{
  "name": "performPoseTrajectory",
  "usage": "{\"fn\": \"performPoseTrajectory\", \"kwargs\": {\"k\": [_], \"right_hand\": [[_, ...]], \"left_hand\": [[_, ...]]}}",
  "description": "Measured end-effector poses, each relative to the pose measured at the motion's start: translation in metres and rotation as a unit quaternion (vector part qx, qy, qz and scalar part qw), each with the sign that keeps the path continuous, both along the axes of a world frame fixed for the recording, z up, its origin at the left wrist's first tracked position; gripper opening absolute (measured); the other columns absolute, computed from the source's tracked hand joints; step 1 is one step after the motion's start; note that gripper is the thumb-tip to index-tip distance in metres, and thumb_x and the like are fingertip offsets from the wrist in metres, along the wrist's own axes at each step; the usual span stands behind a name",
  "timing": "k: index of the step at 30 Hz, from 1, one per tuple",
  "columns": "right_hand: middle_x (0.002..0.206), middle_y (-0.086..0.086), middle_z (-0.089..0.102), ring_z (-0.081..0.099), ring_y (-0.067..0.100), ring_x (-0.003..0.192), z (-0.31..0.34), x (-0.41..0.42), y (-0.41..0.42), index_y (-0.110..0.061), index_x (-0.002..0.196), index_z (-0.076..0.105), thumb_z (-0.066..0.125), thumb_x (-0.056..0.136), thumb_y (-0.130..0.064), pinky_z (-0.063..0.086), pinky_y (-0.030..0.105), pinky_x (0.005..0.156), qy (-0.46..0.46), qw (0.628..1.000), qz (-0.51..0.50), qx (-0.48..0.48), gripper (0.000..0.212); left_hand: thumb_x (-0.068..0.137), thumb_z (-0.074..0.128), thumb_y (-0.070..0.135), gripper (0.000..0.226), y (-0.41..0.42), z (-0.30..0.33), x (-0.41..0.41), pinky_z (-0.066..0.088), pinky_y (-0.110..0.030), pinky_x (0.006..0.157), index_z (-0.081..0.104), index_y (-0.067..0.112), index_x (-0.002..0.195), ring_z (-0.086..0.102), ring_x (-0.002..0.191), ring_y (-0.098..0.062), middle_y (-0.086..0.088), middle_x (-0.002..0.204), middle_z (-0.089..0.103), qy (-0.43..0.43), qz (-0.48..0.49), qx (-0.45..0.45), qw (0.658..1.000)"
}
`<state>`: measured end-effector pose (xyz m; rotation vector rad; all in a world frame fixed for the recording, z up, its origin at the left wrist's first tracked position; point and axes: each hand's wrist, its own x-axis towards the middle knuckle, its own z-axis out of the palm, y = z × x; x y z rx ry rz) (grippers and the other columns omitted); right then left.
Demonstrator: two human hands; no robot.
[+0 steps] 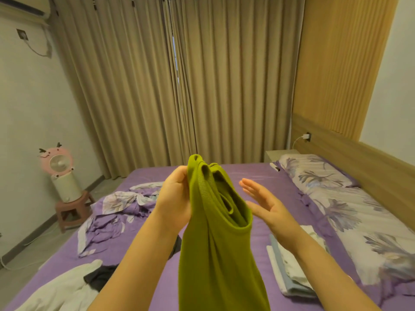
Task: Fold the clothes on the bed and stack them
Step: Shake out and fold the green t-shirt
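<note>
Two hands work above the bed (258,176): the left hand (177,198) grips a green top (215,243) by its shoulder straps, so it hangs in the air, while the right hand (265,203) hovers beside it, fingers straight and holding nothing. Held on one side only, the top could twist or slip as it is laid down. One folded stack (289,265) lies to the right, one white garment (62,286) and one dark garment (101,277) wait near left, one rumpled quilt (116,209) farther off.
</note>
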<state>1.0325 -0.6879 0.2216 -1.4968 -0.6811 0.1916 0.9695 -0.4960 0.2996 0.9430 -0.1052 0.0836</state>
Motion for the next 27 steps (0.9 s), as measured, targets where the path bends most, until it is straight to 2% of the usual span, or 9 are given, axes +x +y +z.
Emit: {"fn": "performPoseTrajectory", "kwargs": {"k": [4, 7, 10, 13, 16, 19, 23, 25, 27], "right_hand": [[0.125, 0.006, 0.063, 0.057, 0.022, 0.118, 0.005, -0.016, 0.017, -0.019, 0.135, 0.048, 0.064, 0.084, -0.014, 0.048, 0.035, 0.097, 0.032, 0.993, 0.108, 0.045, 0.053], [0.112, 0.013, 0.068, 0.064, 0.026, 0.105, 0.008, -0.023, 0.023, -0.009, 0.121, 0.059, 0.068, 0.082, -0.009, 0.053, 0.036, 0.090, 0.042, 0.994, 0.073, 0.071, 0.040], [0.094, 0.012, 0.070, 0.064, 0.024, 0.088, 0.006, -0.019, 0.017, -0.012, 0.097, 0.067, 0.069, 0.077, -0.022, 0.054, 0.032, 0.075, 0.035, 0.995, 0.020, 0.094, 0.023], [0.075, 0.008, 0.058, 0.056, 0.018, 0.071, 0.007, -0.009, 0.002, -0.022, 0.073, 0.060, 0.082, 0.061, -0.038, 0.048, 0.025, 0.060, 0.048, 0.992, 0.014, 0.113, 0.029], [0.071, 0.010, 0.052, 0.053, 0.019, 0.065, 0.009, 0.001, -0.015, -0.022, 0.066, 0.052, 0.088, 0.052, -0.042, 0.047, 0.024, 0.054, 0.052, 0.991, 0.012, 0.121, 0.044], [0.074, 0.009, 0.046, 0.048, 0.018, 0.069, 0.011, 0.013, -0.028, -0.024, 0.067, 0.050, 0.090, 0.046, -0.048, 0.046, 0.021, 0.056, 0.039, 0.992, -0.027, 0.114, 0.051], [0.080, 0.000, 0.062, 0.059, 0.010, 0.077, 0.013, 0.029, -0.042, -0.023, 0.080, 0.061, 0.090, 0.040, -0.053, 0.052, 0.017, 0.067, 0.029, 0.988, -0.078, 0.131, 0.059], [0.088, -0.002, 0.070, 0.065, 0.011, 0.082, 0.016, 0.031, -0.046, -0.022, 0.097, 0.061, 0.086, 0.055, -0.043, 0.054, 0.018, 0.067, 0.031, 0.990, -0.081, 0.107, 0.053], [0.097, 0.000, 0.071, 0.068, 0.016, 0.087, 0.018, 0.032, -0.048, -0.021, 0.111, 0.059, 0.073, 0.075, -0.019, 0.056, 0.021, 0.067, 0.055, 0.991, -0.084, 0.091, 0.039]], "left_hand": [[0.072, 0.051, 0.025, 0.034, 0.006, 0.004, -0.004, 0.059, -0.040, 0.070, 0.076, 0.001, 0.072, 0.071, 0.076, -0.026, -0.014, 0.083, 0.073, 0.002, -0.050, -0.011, 0.999], [0.064, 0.063, 0.024, 0.040, 0.014, -0.001, -0.007, 0.059, -0.043, 0.071, 0.075, -0.003, 0.091, 0.070, 0.088, -0.031, -0.019, 0.099, 0.071, 0.003, -0.057, -0.022, 0.998], [0.062, 0.065, 0.025, 0.033, 0.021, -0.006, -0.015, 0.059, -0.039, 0.072, 0.077, 0.002, 0.082, 0.072, 0.083, -0.026, -0.015, 0.094, 0.073, -0.017, -0.042, 0.007, 0.999], [0.076, 0.062, 0.027, 0.029, 0.040, -0.010, -0.017, 0.059, -0.046, 0.073, 0.068, 0.003, 0.092, 0.069, 0.087, -0.028, -0.014, 0.091, 0.070, -0.020, 0.023, 0.045, 0.999], [0.088, 0.062, 0.021, 0.027, 0.063, -0.015, -0.017, 0.056, -0.049, 0.079, 0.059, 0.004, 0.108, 0.064, 0.096, -0.035, -0.018, 0.105, 0.067, -0.018, 0.114, 0.123, 0.986], [0.098, 0.044, 0.011, 0.017, 0.077, -0.021, -0.019, 0.057, -0.033, 0.060, 0.061, 0.012, 0.102, 0.064, 0.080, -0.023, -0.008, 0.091, 0.069, -0.008, 0.216, 0.184, 0.959], [0.099, 0.044, 0.020, 0.020, 0.084, -0.028, -0.022, 0.056, -0.033, 0.064, 0.063, 0.011, 0.099, 0.068, 0.069, -0.014, -0.002, 0.079, 0.073, 0.003, 0.258, 0.222, 0.940], [0.098, 0.047, 0.024, 0.020, 0.087, -0.032, -0.022, 0.051, -0.033, 0.061, 0.064, 0.013, 0.097, 0.063, 0.065, -0.014, -0.001, 0.075, 0.070, 0.022, 0.267, 0.247, 0.931], [0.099, 0.047, 0.021, 0.016, 0.089, -0.033, -0.023, 0.048, -0.029, 0.056, 0.062, 0.015, 0.095, 0.057, 0.066, -0.014, -0.001, 0.076, 0.066, 0.026, 0.278, 0.260, 0.924]]}}
